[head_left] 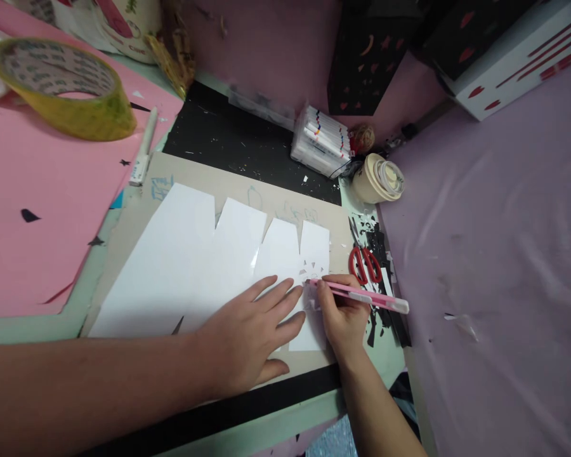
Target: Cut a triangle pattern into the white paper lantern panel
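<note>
A white sheet of paper (190, 254) with notches along its far edge lies on a beige board (128, 235). My left hand (254, 327) rests flat on the sheet with its fingers stretched out to the right. In my right hand (345, 317) is a pink utility knife (361, 294), gripped like a pen. Its tip end meets the paper's right-hand strip, just below several small cut-out holes (309, 266). The blade itself is too small to make out. Between the hands, part of the strip is hidden by the fingers.
Red-handled scissors (364, 264) lie right of the board among black and white scraps (378, 317). Behind stand a marker case (321, 141) and a cup (377, 179). At left are pink paper (52, 241), a yellow tape roll (95, 114) and a white pen (144, 149).
</note>
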`<state>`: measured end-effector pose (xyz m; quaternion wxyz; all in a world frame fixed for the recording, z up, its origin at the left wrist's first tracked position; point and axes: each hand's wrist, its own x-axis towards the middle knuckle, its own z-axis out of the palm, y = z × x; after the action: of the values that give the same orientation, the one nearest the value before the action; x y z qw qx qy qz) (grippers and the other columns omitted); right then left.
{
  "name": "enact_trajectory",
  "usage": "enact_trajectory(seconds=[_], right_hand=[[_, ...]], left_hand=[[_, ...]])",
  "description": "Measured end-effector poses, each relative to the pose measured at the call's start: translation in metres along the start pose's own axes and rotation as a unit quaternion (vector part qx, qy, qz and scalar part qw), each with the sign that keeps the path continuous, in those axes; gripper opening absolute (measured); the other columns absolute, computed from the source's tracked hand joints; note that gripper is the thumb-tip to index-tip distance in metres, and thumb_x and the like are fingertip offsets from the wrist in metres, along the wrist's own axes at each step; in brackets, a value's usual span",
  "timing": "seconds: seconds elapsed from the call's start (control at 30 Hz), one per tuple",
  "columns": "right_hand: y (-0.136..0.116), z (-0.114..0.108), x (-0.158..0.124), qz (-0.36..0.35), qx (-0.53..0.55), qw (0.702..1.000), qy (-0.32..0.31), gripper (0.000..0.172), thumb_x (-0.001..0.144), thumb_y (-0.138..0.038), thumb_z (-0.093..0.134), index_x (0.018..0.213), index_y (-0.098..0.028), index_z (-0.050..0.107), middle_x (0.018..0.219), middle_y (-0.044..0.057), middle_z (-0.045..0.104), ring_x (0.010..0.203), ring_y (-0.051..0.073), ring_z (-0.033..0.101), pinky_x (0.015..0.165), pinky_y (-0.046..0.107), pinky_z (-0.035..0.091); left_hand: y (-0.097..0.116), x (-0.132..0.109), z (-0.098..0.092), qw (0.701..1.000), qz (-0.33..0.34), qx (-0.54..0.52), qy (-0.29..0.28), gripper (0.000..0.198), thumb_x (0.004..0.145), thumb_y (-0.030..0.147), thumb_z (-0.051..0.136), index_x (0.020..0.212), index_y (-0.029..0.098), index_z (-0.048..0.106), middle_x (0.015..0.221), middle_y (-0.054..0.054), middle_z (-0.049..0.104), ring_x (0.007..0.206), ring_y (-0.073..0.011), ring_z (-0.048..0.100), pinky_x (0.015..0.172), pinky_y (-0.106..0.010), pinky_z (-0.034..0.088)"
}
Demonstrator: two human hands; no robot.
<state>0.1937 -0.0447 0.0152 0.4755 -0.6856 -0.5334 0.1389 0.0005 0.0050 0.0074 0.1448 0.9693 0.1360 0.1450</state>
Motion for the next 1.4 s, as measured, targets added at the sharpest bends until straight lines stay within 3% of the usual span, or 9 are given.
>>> enact_trajectory(seconds=[0.17, 0.97, 1.13, 1.4], right_hand=[[0.001, 0.0, -0.001, 0.017, -0.01, 1.0, -0.001, 0.014, 0.085, -0.022, 0.067, 0.075, -0.02, 0.056, 0.067, -0.003, 0.06, 0.063, 0.013, 0.059, 0.059, 0.026, 0.048], [0.005, -0.002, -0.001, 0.017, -0.048, 0.998, -0.034, 0.014, 0.09, -0.028, 0.061, 0.079, -0.021, 0.057, 0.066, -0.001, 0.062, 0.062, 0.015, 0.058, 0.057, 0.028, 0.046], [0.004, -0.004, -0.001, -0.015, -0.069, 0.997, -0.04, 0.014, 0.089, -0.026, 0.063, 0.077, -0.021, 0.056, 0.064, -0.003, 0.06, 0.059, 0.014, 0.057, 0.055, 0.027, 0.045], [-0.003, -0.01, 0.008, -0.107, -0.127, 0.978, -0.124, 0.01, 0.088, -0.021, 0.062, 0.08, -0.021, 0.057, 0.063, -0.003, 0.059, 0.053, 0.012, 0.054, 0.051, 0.025, 0.042]], left_hand=[[0.0, -0.002, 0.001, 1.0, 0.004, 0.002, 0.001, 0.065, 0.09, 0.063, 0.048, 0.137, 0.018, 0.048, 0.15, -0.019, 0.045, 0.14, -0.0338, 0.038, 0.116, -0.049, 0.018], [0.001, -0.002, 0.001, 1.0, 0.001, 0.008, -0.005, 0.065, 0.09, 0.063, 0.048, 0.137, 0.018, 0.049, 0.149, -0.018, 0.046, 0.14, -0.0344, 0.039, 0.116, -0.049, 0.018], [0.001, -0.002, 0.001, 1.0, -0.001, 0.002, -0.003, 0.066, 0.089, 0.063, 0.048, 0.137, 0.018, 0.049, 0.148, -0.018, 0.048, 0.14, -0.034, 0.038, 0.116, -0.049, 0.017], [0.001, -0.003, 0.005, 1.0, -0.001, 0.001, 0.009, 0.068, 0.088, 0.063, 0.05, 0.138, 0.017, 0.048, 0.148, -0.018, 0.047, 0.141, -0.0343, 0.038, 0.117, -0.049, 0.016]])
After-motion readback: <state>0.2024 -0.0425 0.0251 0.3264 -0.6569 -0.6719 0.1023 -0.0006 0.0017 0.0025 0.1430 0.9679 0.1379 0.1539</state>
